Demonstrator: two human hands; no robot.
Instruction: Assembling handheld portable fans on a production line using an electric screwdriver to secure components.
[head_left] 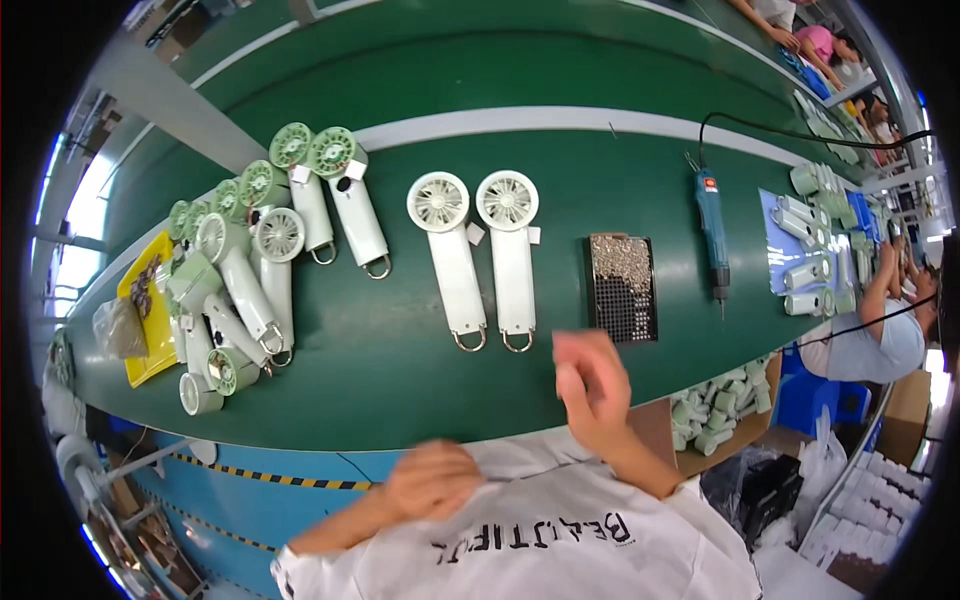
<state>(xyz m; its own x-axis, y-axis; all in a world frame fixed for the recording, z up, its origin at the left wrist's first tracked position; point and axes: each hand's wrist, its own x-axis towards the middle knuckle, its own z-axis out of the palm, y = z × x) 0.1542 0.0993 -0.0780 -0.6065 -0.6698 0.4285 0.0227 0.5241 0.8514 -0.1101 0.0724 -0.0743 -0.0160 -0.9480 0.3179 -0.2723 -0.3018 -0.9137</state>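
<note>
Two pale handheld fans [457, 270] [514, 265] lie side by side at mid-table, round grilles away from me and metal loops toward me. My right hand [597, 385] hovers over the table's near edge, just right of the loops and close to a black tray [650, 290] of small metal screws [622, 262]. Its fingers are curled in, slightly blurred; anything in them is too small or hidden to make out. Close to my body, off the table edge, my left hand [433, 481] is bent and smeared by motion, with its fingertips hidden.
Left, several fans [242, 280], some with open green heads, are piled beside a yellow tray [155, 330]. An electric screwdriver [711, 225] with a black cord lies right, before a blue sheet [785, 240] bearing parts. A carton of parts [725, 410] stands below; co-workers sit far right.
</note>
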